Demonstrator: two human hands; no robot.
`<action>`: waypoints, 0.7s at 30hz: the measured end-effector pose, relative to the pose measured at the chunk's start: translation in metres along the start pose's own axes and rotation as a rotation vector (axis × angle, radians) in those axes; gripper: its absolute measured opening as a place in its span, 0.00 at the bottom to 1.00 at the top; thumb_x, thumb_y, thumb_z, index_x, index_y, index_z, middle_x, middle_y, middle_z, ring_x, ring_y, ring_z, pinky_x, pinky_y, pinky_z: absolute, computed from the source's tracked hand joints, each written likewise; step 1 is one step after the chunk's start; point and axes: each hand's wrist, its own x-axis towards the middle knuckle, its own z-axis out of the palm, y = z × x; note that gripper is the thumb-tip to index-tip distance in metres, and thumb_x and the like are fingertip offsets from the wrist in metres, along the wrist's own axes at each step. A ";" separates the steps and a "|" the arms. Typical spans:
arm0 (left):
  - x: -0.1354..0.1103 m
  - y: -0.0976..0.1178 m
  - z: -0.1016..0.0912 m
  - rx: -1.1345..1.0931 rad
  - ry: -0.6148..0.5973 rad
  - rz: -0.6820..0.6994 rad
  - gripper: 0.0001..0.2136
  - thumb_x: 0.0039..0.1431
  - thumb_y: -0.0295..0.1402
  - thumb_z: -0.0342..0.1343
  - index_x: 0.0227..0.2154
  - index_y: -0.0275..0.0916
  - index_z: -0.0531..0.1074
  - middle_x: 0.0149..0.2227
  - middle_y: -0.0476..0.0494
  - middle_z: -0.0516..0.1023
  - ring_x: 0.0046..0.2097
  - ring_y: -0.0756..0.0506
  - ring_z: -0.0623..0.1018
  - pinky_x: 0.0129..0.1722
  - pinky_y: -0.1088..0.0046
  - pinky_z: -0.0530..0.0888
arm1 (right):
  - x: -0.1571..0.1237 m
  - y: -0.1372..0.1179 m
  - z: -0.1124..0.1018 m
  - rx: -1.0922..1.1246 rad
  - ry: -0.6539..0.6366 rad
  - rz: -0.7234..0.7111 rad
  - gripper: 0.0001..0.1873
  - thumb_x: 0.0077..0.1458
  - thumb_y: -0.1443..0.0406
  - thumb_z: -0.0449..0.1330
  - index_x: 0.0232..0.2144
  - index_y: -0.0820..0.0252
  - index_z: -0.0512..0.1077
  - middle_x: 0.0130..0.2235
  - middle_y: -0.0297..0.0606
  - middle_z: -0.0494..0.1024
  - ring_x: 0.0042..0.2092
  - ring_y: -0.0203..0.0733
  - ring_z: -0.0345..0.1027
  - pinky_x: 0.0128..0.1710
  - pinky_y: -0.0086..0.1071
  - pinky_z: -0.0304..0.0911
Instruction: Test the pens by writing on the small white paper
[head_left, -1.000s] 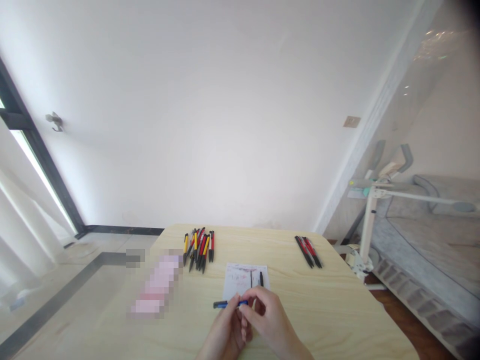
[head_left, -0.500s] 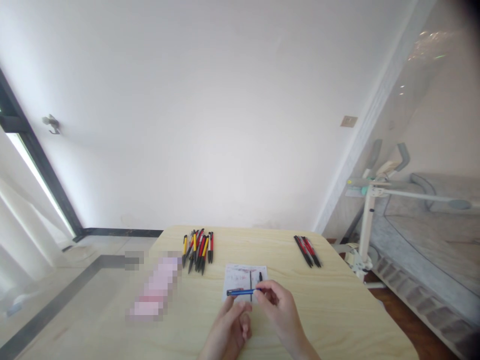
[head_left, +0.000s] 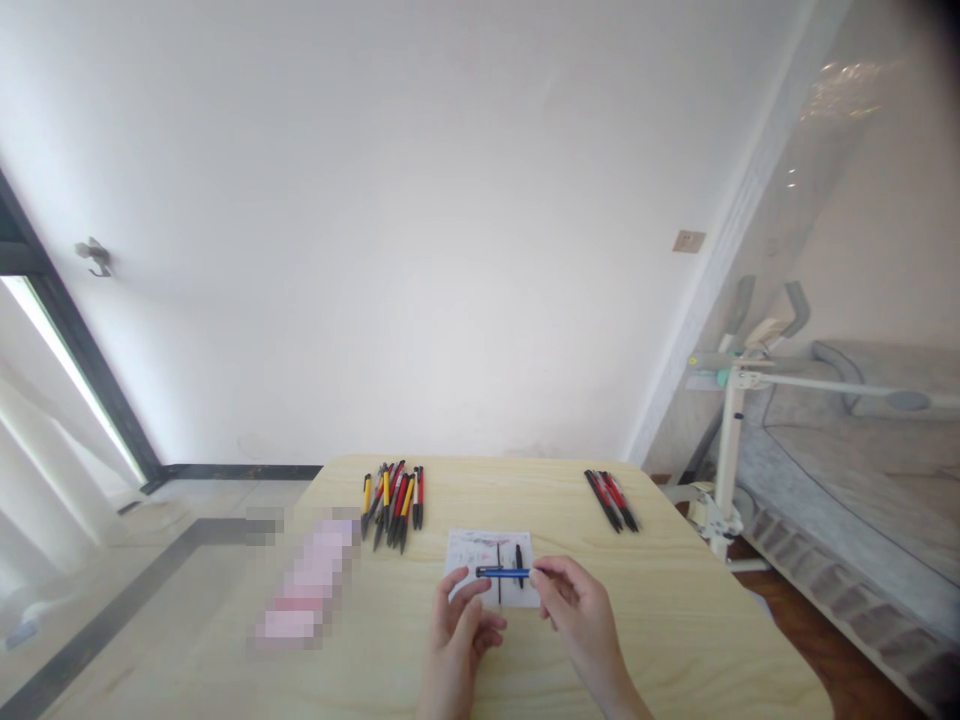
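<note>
Two bare hands are seen at the lower centre of the frame. The left hand [head_left: 456,622] is formed of slim, slightly tapered fingers and a thumb, and is joined by a bare, narrow wrist to the left forearm [head_left: 448,688], which is cropped by the bottom edge. Farther right in the frame, the right hand [head_left: 579,602] is shaped with equally slender fingers; the right forearm [head_left: 621,688], also bare, is cropped at the bottom. Nail details are too blurred to be made out.

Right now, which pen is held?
The blue pen, in the right hand; the left pen group and right pen group lie on the table.
</note>
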 end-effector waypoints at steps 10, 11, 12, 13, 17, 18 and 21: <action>0.003 0.000 0.003 0.064 0.091 0.039 0.20 0.43 0.36 0.63 0.37 0.42 0.60 0.32 0.47 0.76 0.25 0.50 0.74 0.26 0.74 0.70 | -0.004 0.000 0.003 0.044 -0.015 0.021 0.16 0.45 0.55 0.61 0.30 0.64 0.70 0.18 0.34 0.70 0.19 0.35 0.62 0.15 0.25 0.55; 0.003 0.000 0.003 0.068 0.082 0.045 0.19 0.43 0.36 0.62 0.36 0.41 0.60 0.32 0.47 0.76 0.24 0.50 0.74 0.26 0.74 0.70 | -0.005 0.000 0.004 0.047 -0.018 0.024 0.16 0.45 0.55 0.61 0.30 0.64 0.70 0.18 0.34 0.70 0.19 0.35 0.62 0.15 0.25 0.55; 0.003 -0.001 0.003 0.071 0.072 0.051 0.18 0.44 0.35 0.62 0.36 0.41 0.60 0.32 0.47 0.76 0.24 0.51 0.74 0.26 0.74 0.70 | -0.005 0.001 0.004 0.049 -0.021 0.026 0.16 0.45 0.56 0.61 0.30 0.64 0.70 0.19 0.34 0.70 0.19 0.34 0.63 0.15 0.25 0.55; 0.002 -0.001 0.002 0.070 0.065 0.058 0.18 0.44 0.35 0.62 0.36 0.41 0.60 0.32 0.47 0.76 0.24 0.51 0.74 0.25 0.75 0.70 | -0.005 0.001 0.004 0.051 -0.023 0.026 0.16 0.45 0.56 0.61 0.30 0.64 0.70 0.19 0.34 0.71 0.20 0.34 0.63 0.15 0.25 0.55; 0.003 -0.002 0.001 0.058 0.057 0.066 0.16 0.44 0.36 0.62 0.33 0.40 0.60 0.31 0.47 0.76 0.24 0.51 0.74 0.24 0.75 0.68 | -0.006 0.001 0.005 0.063 -0.019 0.025 0.17 0.44 0.55 0.61 0.30 0.64 0.70 0.20 0.35 0.71 0.20 0.35 0.63 0.15 0.25 0.56; 0.003 -0.002 0.001 0.056 0.057 0.064 0.16 0.44 0.36 0.62 0.32 0.40 0.61 0.31 0.47 0.76 0.24 0.51 0.74 0.24 0.76 0.68 | -0.007 0.001 0.005 0.067 -0.021 0.027 0.18 0.44 0.54 0.61 0.30 0.65 0.70 0.20 0.35 0.71 0.20 0.35 0.63 0.15 0.25 0.56; 0.002 -0.001 0.002 0.046 0.065 0.055 0.16 0.43 0.37 0.62 0.32 0.40 0.62 0.30 0.47 0.77 0.23 0.51 0.74 0.24 0.75 0.68 | -0.007 0.000 0.005 0.071 -0.022 0.033 0.18 0.43 0.54 0.62 0.30 0.65 0.71 0.18 0.34 0.70 0.19 0.36 0.63 0.16 0.26 0.57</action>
